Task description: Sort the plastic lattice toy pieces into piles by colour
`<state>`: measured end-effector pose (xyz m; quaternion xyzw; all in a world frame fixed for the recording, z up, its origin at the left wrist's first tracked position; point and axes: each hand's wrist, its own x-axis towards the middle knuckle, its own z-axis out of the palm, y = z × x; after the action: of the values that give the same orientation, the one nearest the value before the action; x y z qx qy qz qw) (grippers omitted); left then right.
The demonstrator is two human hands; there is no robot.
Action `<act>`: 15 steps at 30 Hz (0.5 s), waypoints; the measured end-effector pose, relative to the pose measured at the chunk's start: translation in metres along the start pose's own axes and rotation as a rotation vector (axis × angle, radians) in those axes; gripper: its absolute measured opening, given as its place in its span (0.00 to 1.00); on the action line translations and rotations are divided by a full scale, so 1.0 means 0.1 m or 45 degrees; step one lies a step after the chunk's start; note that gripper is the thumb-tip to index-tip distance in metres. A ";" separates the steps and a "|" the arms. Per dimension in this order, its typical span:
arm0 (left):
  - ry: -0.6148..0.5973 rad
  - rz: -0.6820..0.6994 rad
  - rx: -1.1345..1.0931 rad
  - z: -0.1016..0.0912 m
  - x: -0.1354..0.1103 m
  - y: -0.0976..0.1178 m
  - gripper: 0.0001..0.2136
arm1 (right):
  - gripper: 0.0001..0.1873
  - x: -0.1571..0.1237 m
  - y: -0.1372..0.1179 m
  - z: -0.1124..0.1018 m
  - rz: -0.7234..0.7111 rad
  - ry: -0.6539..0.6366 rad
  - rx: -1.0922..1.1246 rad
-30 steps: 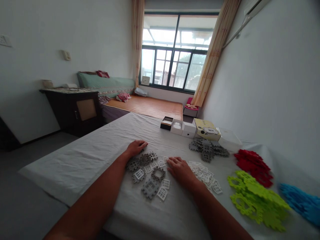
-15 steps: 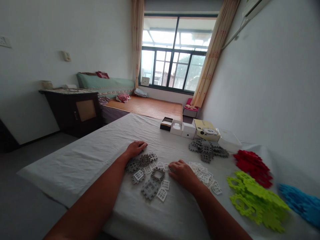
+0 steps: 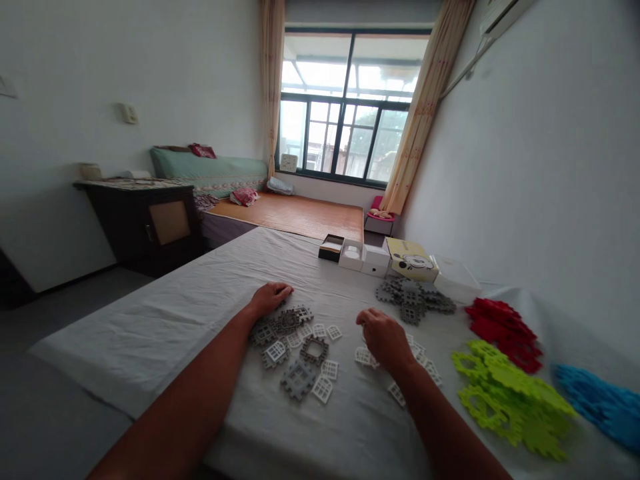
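My left hand (image 3: 271, 296) lies flat on the white tablecloth (image 3: 165, 313), fingers stretched out, touching the far edge of a scatter of grey and white interlocking plastic pieces (image 3: 299, 341). My right hand (image 3: 385, 337) hovers just above the cloth to the right of that scatter, its fingers curled under. Whether they hold a piece is hidden. A loose white window-shaped piece (image 3: 364, 357) lies right under it, and more white pieces (image 3: 423, 360) spread out behind the wrist.
Along the right side lie piles of dark grey (image 3: 415, 300), red (image 3: 503, 323), lime green (image 3: 505, 397) and blue pieces (image 3: 600, 403). Small boxes (image 3: 375, 259) and a yellow carton (image 3: 413, 260) stand at the table's far edge. A dark cabinet (image 3: 145, 220) stands left.
My right hand has lifted off the pieces, moved right and curled its fingers. Some white pieces near it have shifted. The left hand has stayed put.
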<state>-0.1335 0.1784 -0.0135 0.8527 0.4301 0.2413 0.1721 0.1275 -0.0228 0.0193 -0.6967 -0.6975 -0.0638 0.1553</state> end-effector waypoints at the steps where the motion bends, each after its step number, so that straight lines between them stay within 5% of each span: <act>1: -0.001 -0.004 -0.004 0.00 0.00 0.01 0.21 | 0.13 -0.01 0.07 -0.02 0.037 0.010 -0.034; 7: -0.013 -0.037 0.006 -0.01 -0.01 0.03 0.21 | 0.18 0.02 0.03 0.09 -0.099 0.148 0.109; 11: -0.008 -0.024 -0.012 -0.01 -0.01 0.03 0.21 | 0.22 0.06 -0.27 0.26 -0.403 -0.083 0.226; 15: -0.017 -0.048 -0.034 -0.01 -0.02 0.04 0.21 | 0.22 0.06 -0.35 0.32 -0.465 -0.187 0.210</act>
<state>-0.1329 0.1750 -0.0110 0.8436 0.4417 0.2382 0.1909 0.0884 -0.0078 -0.0047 -0.5465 -0.8244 0.0174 0.1464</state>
